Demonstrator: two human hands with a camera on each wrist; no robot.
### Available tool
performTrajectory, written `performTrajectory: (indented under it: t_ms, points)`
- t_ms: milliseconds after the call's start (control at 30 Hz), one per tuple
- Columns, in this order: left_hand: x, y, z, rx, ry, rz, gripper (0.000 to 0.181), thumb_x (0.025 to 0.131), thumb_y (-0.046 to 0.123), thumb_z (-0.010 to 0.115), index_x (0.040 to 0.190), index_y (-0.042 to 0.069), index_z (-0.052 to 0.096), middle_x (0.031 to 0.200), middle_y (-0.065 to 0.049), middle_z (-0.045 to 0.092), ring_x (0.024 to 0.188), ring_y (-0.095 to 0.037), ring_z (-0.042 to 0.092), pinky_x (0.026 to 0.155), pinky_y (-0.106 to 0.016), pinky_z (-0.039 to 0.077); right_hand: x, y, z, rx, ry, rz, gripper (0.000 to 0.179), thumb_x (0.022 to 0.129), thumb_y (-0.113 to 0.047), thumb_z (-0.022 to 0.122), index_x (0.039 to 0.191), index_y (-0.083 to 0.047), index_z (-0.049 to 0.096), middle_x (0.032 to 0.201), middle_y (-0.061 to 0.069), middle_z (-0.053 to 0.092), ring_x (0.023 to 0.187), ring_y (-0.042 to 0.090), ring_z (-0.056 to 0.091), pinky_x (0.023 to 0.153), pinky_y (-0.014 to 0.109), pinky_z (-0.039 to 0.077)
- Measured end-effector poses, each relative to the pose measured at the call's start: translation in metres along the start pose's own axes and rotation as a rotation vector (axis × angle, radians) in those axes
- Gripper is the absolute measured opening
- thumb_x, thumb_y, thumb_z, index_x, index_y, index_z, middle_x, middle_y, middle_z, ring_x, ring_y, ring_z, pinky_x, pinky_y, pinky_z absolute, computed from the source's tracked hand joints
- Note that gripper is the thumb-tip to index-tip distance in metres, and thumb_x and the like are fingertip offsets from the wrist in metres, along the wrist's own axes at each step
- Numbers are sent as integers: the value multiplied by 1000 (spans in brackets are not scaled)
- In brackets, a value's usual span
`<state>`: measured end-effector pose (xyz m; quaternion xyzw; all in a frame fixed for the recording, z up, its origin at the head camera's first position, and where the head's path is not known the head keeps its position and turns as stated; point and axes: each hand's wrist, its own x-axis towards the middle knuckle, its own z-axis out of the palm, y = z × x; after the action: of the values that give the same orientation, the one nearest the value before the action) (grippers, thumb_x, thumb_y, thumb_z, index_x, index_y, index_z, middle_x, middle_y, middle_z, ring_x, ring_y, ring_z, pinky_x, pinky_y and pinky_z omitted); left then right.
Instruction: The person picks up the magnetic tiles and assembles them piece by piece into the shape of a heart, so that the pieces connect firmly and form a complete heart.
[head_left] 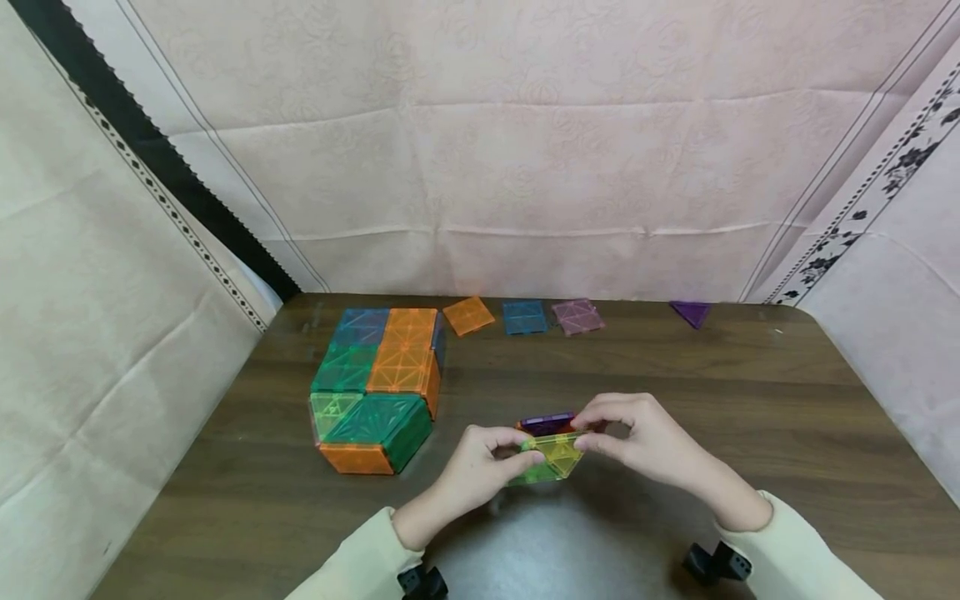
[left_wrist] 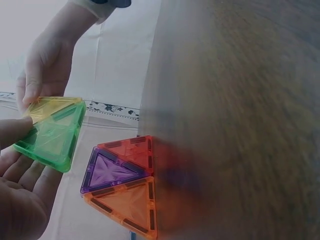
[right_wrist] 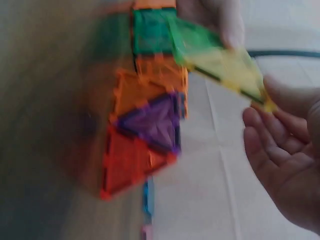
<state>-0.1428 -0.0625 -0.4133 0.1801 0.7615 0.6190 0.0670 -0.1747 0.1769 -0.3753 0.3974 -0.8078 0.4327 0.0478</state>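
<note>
Between both hands is a joined pair of clear magnetic tiles, one yellow (left_wrist: 50,105) and one green (left_wrist: 55,137). My left hand (head_left: 476,467) pinches the green part between thumb and fingers. At the yellow tile's far corner, my right hand (right_wrist: 292,145) pinches with thumb and fingertips. Just behind them, a standing group of triangular magnetic tiles shows red (left_wrist: 132,150), purple (left_wrist: 107,170) and orange (left_wrist: 132,200), edge to edge on the table. In the head view the hands partly hide this group.
A block built of green and orange tiles (head_left: 405,350) stands to the left on the wooden table (head_left: 570,367). Along the back edge lie orange (head_left: 468,316), blue (head_left: 524,317) and pink (head_left: 578,317) squares and a purple triangle (head_left: 691,312). Pale cloth (head_left: 525,167) hangs behind.
</note>
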Motion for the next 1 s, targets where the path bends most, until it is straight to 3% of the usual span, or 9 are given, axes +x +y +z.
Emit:
performTrajectory:
  t_ms: [133, 267, 400, 500, 600, 667, 733, 833, 1000]
  points:
    - [-1, 0, -1, 22, 20, -3, 12, 86, 11, 72, 89, -1, 75, 83, -13, 73, 63, -5, 62, 55, -18, 48, 6, 19, -18, -22, -14, 102, 28, 78, -15, 80, 104, -10, 72, 96, 1, 71, 84, 12, 65, 75, 28, 54]
    - [-2, 0, -3, 46, 33, 8, 12, 86, 13, 73, 88, 1, 76, 80, -13, 73, 56, -5, 55, 52, -19, 44, 13, 54, -45, -67, 42, 260, 39, 80, -19, 79, 115, -5, 67, 104, 8, 70, 91, 16, 65, 82, 25, 51]
    - [-2, 0, -5, 49, 40, 10, 12, 86, 14, 73, 89, 2, 76, 82, -12, 73, 57, -5, 55, 53, -19, 44, 18, 102, -74, -82, 141, 457, 47, 86, -28, 74, 122, 0, 62, 111, 16, 68, 88, 0, 62, 78, 15, 48]
    - [-2, -1, -6, 47, 43, 14, 12, 86, 13, 73, 89, 2, 76, 82, -13, 73, 56, -4, 53, 52, -18, 43, 17, 137, -91, -79, 247, 589, 56, 89, -38, 70, 126, 1, 59, 105, -3, 69, 83, -14, 54, 74, 9, 44]
    - [-3, -2, -6, 45, 43, 27, 12, 86, 13, 73, 89, 1, 76, 82, -13, 73, 54, -3, 52, 52, -18, 42, 13, 167, -104, -49, 363, 716, 66, 89, -45, 65, 134, 2, 53, 95, -24, 59, 85, -14, 51, 74, 9, 42]
    - [-2, -3, -6, 43, 39, 36, 12, 86, 12, 73, 89, 1, 76, 82, -14, 73, 54, -2, 51, 52, -18, 42, 10, 183, -109, -46, 421, 786, 70, 91, -48, 62, 139, 1, 48, 100, -18, 62, 96, -1, 57, 81, 15, 44]
    - [-2, -3, -6, 40, 32, 44, 12, 86, 12, 73, 89, 1, 76, 81, -15, 73, 54, -2, 51, 52, -18, 43, 6, 196, -112, -41, 429, 840, 75, 93, -49, 57, 144, 2, 40, 120, 1, 64, 113, 18, 57, 93, 28, 46]
    - [-3, -3, -5, 32, 27, 45, 13, 86, 12, 73, 89, 0, 75, 82, -15, 73, 56, -2, 54, 53, -18, 44, 1, 209, -114, -73, 380, 863, 76, 96, -46, 52, 148, 4, 29, 144, 26, 43, 132, 41, 41, 104, 50, 37]
    - [-4, -2, -7, 25, 36, 33, 13, 86, 11, 73, 89, -1, 75, 84, -16, 73, 62, -3, 60, 54, -19, 47, -1, 221, -113, -147, 252, 843, 77, 100, -43, 47, 148, 10, 18, 146, 34, 31, 133, 51, 31, 106, 58, 29]
